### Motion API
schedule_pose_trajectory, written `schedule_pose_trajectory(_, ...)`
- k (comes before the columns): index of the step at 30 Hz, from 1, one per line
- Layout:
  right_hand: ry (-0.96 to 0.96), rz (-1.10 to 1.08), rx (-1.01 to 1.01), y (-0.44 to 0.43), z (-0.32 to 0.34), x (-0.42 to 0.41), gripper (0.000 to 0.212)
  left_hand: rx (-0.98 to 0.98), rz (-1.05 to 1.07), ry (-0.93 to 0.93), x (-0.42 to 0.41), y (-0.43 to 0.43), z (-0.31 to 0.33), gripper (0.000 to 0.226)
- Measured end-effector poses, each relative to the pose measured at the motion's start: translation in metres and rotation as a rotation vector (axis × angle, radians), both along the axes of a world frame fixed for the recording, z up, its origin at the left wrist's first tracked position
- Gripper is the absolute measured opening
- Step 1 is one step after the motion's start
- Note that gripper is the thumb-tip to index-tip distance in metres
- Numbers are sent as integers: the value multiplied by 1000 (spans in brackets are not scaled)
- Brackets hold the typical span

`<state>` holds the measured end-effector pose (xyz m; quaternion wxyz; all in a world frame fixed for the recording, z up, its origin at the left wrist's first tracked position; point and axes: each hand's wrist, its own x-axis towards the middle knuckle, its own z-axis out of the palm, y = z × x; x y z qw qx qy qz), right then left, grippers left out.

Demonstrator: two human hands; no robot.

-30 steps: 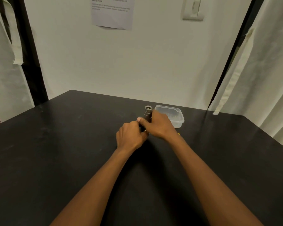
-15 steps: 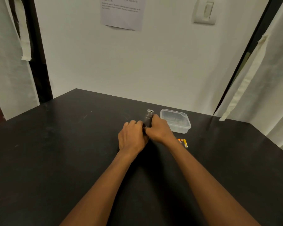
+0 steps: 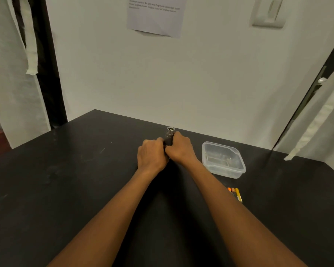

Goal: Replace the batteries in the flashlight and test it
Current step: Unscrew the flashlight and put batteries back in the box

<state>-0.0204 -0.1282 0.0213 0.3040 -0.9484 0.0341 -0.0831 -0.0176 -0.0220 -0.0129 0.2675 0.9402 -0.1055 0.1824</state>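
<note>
Both hands clamp the dark grey metal cylindrical flashlight [image 3: 169,136], far middle of the matte black surface [image 3: 66,180]. Left hand [image 3: 152,156] wraps the near end, right hand [image 3: 179,149] wraps the barrel just beyond it, knuckles touching. Each grip is closed tight around the flashlight; only the far tip with ridged rings and a pale round end sticks out past the fingers. That tip tilts up and away from the person.

Step in hand, judging by the opposed grips: twisting one section against the other, either unscrewing or tightening the cap. Cannot tell which, the joint is hidden under the hands. To do it well: keep one hand fixed as an anchor, turn the other on the barrel's axis, no bending force, and keep the open end up so nothing slides out. Regrip in short turns rather than one big wrist roll.

Relative to the flashlight: clear plastic rectangular tub [image 3: 223,159] sits to the right, near but not touching. Small orange and yellow batteries [image 3: 234,193] lie side by side right of the flashlight and nearer the person, nearer than the tub and partly behind the right forearm. Old or new cells, cannot tell.
</note>
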Motion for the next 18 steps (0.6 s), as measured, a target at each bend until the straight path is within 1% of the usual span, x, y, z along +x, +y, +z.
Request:
schedule_pose_trajectory(6,-20,45,19,7,-2,39,22,21,13,-7,40,6,-3,10)
schedule_pose_trajectory(10,-51,41,35,8,-12,49,20,-7,24,20,46,7,-9,14)
schedule_pose_trajectory(12,-53,39,42,7,-15,46,25,-5,20,67,42,6,-11,22)
schedule_pose_trajectory(14,-43,28,43,3,-15,39,31,-13,31,106,35,5,-11,36)
schedule_pose_trajectory(17,-54,-6,47,-7,-10,19,44,-40,110,115,14,0,-9,59)
schedule_pose_trajectory(18,-64,-16,50,-10,-7,11,45,-47,139,111,4,-2,-8,64)
